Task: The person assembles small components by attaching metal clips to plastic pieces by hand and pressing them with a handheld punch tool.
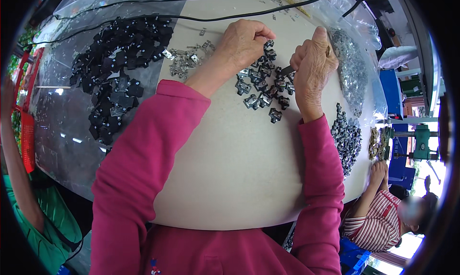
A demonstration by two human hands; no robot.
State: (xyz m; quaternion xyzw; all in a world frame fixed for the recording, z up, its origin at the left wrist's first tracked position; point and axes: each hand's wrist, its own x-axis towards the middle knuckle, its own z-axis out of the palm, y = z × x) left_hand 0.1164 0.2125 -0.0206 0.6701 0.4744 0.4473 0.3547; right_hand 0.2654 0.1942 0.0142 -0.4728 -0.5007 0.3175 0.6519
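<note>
My left hand [245,41] hovers over a cluster of small black-and-metal parts [262,88] on the pale table [230,169], its fingers pinched together; what it grips is hidden. My right hand [312,64] is closed around a small dark part [286,70] at the cluster's right side, thumb raised, a ring on one finger. Both arms wear pink sleeves. A little heap of shiny metal clips [188,59] lies just left of my left hand.
A big pile of black plastic parts [117,69] covers the left on clear sheeting. A bag of grey metal pieces [350,69] and another dark pile [346,141] lie at the right. Black cables [191,18] cross the far side. A person in stripes [378,217] sits right; a green-clad person [28,198] left.
</note>
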